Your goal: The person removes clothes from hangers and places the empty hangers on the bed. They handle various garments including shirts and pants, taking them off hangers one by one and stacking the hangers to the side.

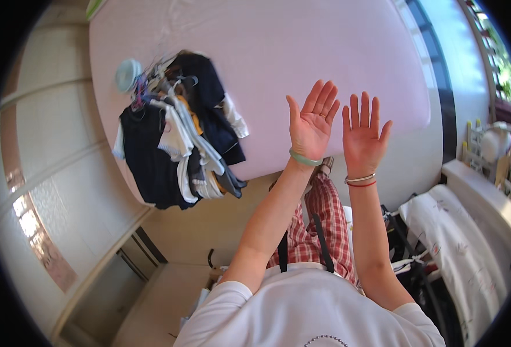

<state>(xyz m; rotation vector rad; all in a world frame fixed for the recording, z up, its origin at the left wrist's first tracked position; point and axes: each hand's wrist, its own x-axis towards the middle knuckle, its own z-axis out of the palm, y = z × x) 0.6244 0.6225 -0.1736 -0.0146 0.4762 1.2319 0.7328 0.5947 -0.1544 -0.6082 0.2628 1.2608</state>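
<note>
Both of my arms reach out with the palms turned up. My left hand (311,127) holds nothing, its fingers stretched and thumb apart, with a green bangle (305,157) round the wrist. Close beside it, my right hand (364,139) is also bare, fingers spread; a pale bangle and a red cord (361,184) circle that wrist. Both hands are nearest to the edge of a pink-covered bed (336,46). To their left on the bed lies a heap of clothes on hangers (192,133), with dark, white, grey and yellow-orange pieces; neither hand touches it.
A pale blue round object (128,75) sits beside the hangers. Tiled or panelled cabinets (53,133) line the left side. At the right stand a white cloth-covered piece (452,237), a ledge (487,196) and a window (507,58).
</note>
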